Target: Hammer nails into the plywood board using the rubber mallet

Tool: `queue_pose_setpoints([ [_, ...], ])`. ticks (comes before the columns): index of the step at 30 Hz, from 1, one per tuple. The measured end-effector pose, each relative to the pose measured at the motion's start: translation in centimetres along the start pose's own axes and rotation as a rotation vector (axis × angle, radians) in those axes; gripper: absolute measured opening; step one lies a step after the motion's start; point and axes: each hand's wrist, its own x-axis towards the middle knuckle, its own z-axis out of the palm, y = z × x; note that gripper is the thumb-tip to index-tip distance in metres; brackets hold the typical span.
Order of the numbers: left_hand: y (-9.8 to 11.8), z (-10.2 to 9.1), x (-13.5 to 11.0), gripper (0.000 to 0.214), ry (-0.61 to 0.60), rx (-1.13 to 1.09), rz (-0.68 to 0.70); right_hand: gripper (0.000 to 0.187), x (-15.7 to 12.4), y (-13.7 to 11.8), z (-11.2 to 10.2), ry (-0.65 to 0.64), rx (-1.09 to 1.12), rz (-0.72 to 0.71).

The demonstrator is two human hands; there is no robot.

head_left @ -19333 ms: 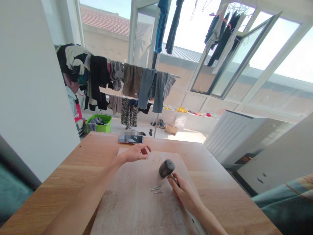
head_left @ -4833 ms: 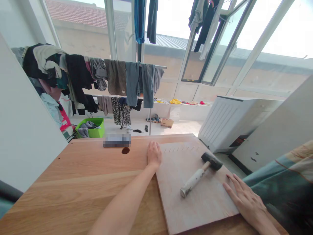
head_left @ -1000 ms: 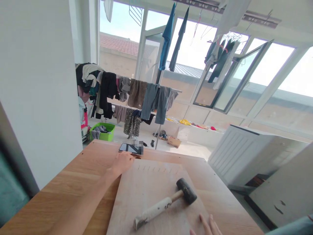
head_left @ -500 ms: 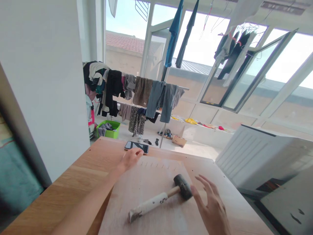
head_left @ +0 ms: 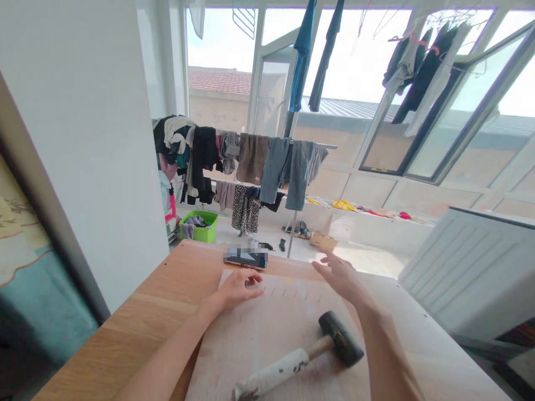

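Note:
A thin plywood board point(head_left: 267, 334) lies on a wooden table point(head_left: 137, 328). A rubber mallet point(head_left: 307, 353) with a black head and a white handle rests on the board near me. My left hand point(head_left: 238, 289) lies on the board's far left corner, fingers loosely curled, beside a row of small nails point(head_left: 288, 291) standing in the board. My right hand point(head_left: 340, 275) hovers open above the board's far right part, fingers spread, holding nothing. A phone point(head_left: 246, 257) lies on the table just beyond the board.
A white wall panel point(head_left: 83, 139) stands to the left. Behind the table a drying rack point(head_left: 251, 161) carries clothes, with a green basket point(head_left: 199, 225) on the floor. A white slatted cabinet point(head_left: 472, 273) stands at the right.
My right hand has moved away from the mallet head and forward to the board's far edge. My left hand has stayed at the far left corner. The view has shifted right.

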Motion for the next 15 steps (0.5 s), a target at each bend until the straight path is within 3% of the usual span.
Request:
queue_pose_setpoints([
  [4,0.7,-0.5,0.2,0.036,-0.068,0.08,-0.018,0.058,-0.8,1.4,-0.7,-0.085,0.05,-0.007],
  [9,3.2,-2.1,1.8,0.043,-0.23,0.223,-0.06,0.057,-1.5,2.1,-0.1,-0.181,-0.001,-0.061],
  [15,7.0,-3.2,2.0,0.036,-0.206,0.398,-0.096,0.053,-1.3,0.9,1.6,-0.374,-0.087,0.001],
])
